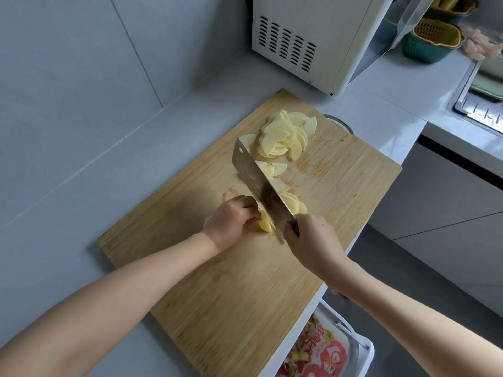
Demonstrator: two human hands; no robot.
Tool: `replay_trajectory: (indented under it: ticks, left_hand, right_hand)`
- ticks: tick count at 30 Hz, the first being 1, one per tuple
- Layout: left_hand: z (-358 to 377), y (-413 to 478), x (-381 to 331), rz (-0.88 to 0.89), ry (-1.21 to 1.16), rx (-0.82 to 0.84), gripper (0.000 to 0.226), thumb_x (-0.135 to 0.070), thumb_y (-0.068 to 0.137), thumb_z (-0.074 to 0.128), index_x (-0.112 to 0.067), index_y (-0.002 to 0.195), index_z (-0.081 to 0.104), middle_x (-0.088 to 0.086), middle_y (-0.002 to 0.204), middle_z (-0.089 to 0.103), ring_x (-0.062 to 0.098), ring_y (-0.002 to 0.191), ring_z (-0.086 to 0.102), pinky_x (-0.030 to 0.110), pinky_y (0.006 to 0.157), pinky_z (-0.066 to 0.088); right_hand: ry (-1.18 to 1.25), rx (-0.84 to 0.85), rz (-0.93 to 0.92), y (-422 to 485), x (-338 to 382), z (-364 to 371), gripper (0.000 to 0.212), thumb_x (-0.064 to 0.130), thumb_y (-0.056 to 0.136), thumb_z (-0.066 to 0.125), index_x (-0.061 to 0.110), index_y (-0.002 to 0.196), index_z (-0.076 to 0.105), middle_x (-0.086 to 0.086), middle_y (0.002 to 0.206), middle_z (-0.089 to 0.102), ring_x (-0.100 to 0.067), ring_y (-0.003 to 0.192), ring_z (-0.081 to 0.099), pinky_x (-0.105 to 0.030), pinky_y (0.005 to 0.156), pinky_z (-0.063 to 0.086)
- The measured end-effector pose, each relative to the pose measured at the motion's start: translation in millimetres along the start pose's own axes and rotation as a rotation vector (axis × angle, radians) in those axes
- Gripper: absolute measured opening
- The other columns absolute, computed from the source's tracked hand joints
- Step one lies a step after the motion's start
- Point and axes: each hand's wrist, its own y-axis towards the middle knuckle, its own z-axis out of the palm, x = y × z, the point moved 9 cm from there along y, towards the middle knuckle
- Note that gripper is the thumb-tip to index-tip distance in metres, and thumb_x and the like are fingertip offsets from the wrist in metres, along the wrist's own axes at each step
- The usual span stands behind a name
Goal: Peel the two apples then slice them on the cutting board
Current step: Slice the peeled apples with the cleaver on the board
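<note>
Peeled apple piece [265, 224] sits mid-board, mostly hidden under the left hand [231, 220], whose fingers curl over it and pin it to the cutting board [245, 295]. The cleaver [261, 183] is down at the piece's 3 o'clock side, its blade running toward 11 o'clock; whether the edge reaches the wood is hard to tell. The right hand [313, 240], at 4 o'clock of the piece, is wrapped tight round the handle, which is barely visible. Fresh slices [296, 205] fan out against the blade's far face at 3 o'clock. A few loose slices [275, 168] lie further up by the blade, and a big slice pile [285, 137] sits at the board's 12 o'clock end. No skin shows on any apple flesh, so peeling looks done. No whole apple is in view. Judging by the pile, slicing is well advanced and probably only this chunk is left; how much of it is under the fingers cannot be told. The board lies skewed on the grey counter [136, 164]. A white vented appliance [313, 36] stands at 12 o'clock, baskets [432, 42] at 1 o'clock, and a sink [484, 104] at 2 o'clock. A bin with scraps [321, 352] sits at 5 o'clock, below the counter edge.
</note>
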Motion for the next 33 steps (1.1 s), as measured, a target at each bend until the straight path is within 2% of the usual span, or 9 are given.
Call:
replay_trajectory:
  ticks: [7, 14, 18, 20, 26, 30, 33]
  left_hand:
    - [-2, -1, -2, 0.007, 0.009, -0.011, 0.006, 0.002, 0.07, 0.078, 0.001, 0.075, 0.074, 0.016, 0.078, 0.069, 0.033, 0.07, 0.067, 0.039, 0.061, 0.058]
    - [-3, 0, -5, 0.027, -0.007, -0.009, 0.009, 0.005, 0.069, 0.078, 0.001, 0.076, 0.075, 0.017, 0.078, 0.069, 0.033, 0.072, 0.068, 0.039, 0.063, 0.058]
    - [-3, -1, -4, 0.023, -0.024, -0.018, 0.01, 0.01, 0.067, 0.077, 0.003, 0.074, 0.074, 0.018, 0.079, 0.07, 0.034, 0.071, 0.068, 0.04, 0.063, 0.058]
    - [-3, 0, -3, 0.029, -0.02, -0.02, 0.01, 0.012, 0.066, 0.077, 0.004, 0.071, 0.073, 0.018, 0.077, 0.069, 0.033, 0.069, 0.067, 0.038, 0.061, 0.058]
    - [-4, 2, -5, 0.037, -0.003, -0.027, 0.012, 0.014, 0.064, 0.077, 0.003, 0.066, 0.072, 0.016, 0.073, 0.068, 0.031, 0.066, 0.066, 0.035, 0.059, 0.057]
    - [-2, -1, -10, 0.056, -0.003, 0.0, 0.014, 0.013, 0.062, 0.079, 0.002, 0.067, 0.073, 0.016, 0.075, 0.069, 0.032, 0.068, 0.068, 0.035, 0.061, 0.058]
    - [-1, -2, -6, 0.036, -0.008, 0.007, 0.012, 0.011, 0.064, 0.078, 0.002, 0.071, 0.074, 0.016, 0.077, 0.07, 0.033, 0.071, 0.068, 0.037, 0.062, 0.058]
  right_hand:
    - [-0.03, 0.048, -0.007, -10, 2, 2, 0.029, 0.024, 0.097, 0.041, 0.013, 0.076, 0.057, 0.002, 0.06, 0.048, -0.011, 0.051, 0.045, -0.021, 0.047, 0.034]
    - [-0.088, 0.055, -0.009, -5, 6, 6, 0.029, 0.026, 0.098, 0.039, 0.012, 0.078, 0.056, 0.0, 0.064, 0.05, -0.014, 0.055, 0.048, -0.026, 0.05, 0.04]
    - [-0.132, 0.055, 0.0, 3, 10, 14, 0.036, 0.025, 0.097, 0.039, 0.018, 0.062, 0.036, 0.003, 0.059, 0.041, -0.012, 0.048, 0.037, -0.023, 0.042, 0.026]
    - [-0.135, 0.072, 0.022, 9, 11, 21, 0.038, 0.025, 0.097, 0.04, 0.019, 0.061, 0.032, 0.003, 0.06, 0.04, -0.012, 0.049, 0.036, -0.025, 0.042, 0.023]
    - [-0.074, 0.069, 0.028, 13, 9, 26, 0.03, 0.027, 0.097, 0.041, 0.012, 0.071, 0.046, 0.002, 0.062, 0.043, -0.017, 0.054, 0.043, -0.025, 0.042, 0.027]
    - [-0.081, 0.066, 0.015, 5, 9, 26, 0.029, 0.026, 0.097, 0.04, 0.011, 0.073, 0.05, -0.001, 0.066, 0.049, -0.017, 0.057, 0.044, -0.027, 0.049, 0.034]
    - [-0.087, 0.054, 0.004, 2, 12, 18, 0.032, 0.026, 0.097, 0.039, 0.012, 0.07, 0.046, -0.001, 0.063, 0.045, -0.016, 0.054, 0.04, -0.026, 0.047, 0.032]
